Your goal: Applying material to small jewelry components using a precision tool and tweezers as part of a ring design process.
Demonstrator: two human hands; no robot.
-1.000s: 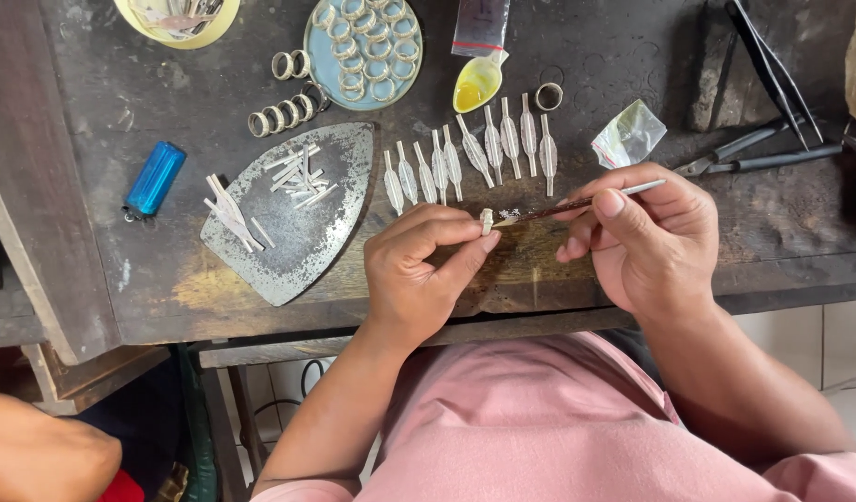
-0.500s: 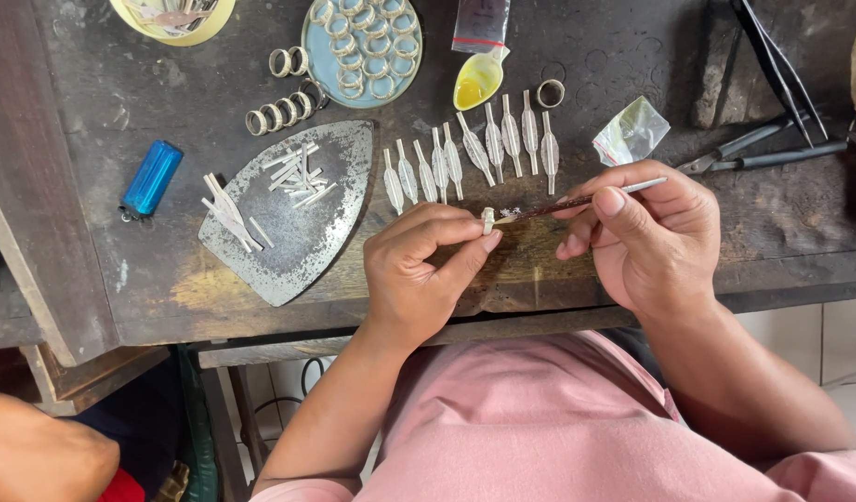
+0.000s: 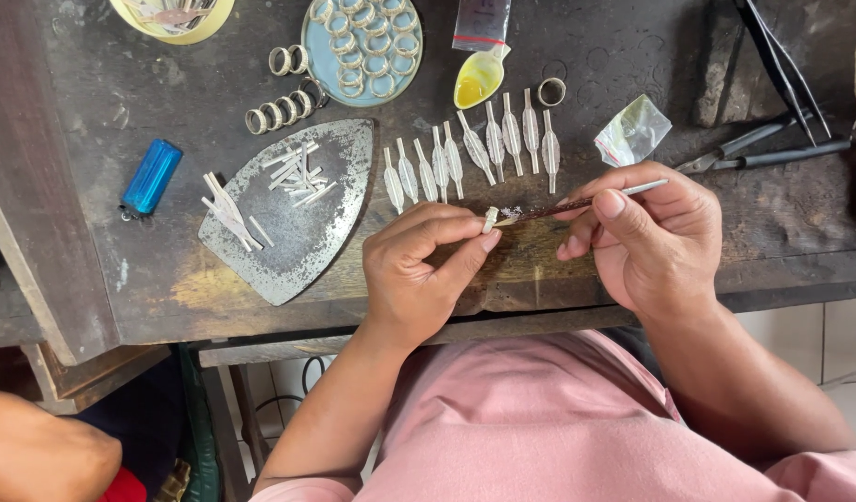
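The left hand (image 3: 419, 270) pinches a small silver ring (image 3: 489, 219) just above the worktop's (image 3: 93, 112) near edge, while the right hand (image 3: 646, 237) grips a thin stick (image 3: 577, 202) (long axis roughly level) whose tip points left, touching the ring.

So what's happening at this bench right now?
A person in a pink shirt works at a dark wooden bench. The left hand pinches a small pale ring-shaped piece between thumb and fingers, and the right hand holds a thin stick tool with its tip at that piece. Beyond the hands lies a row of silver leaf-shaped pieces, beside a metal plate of small strips.
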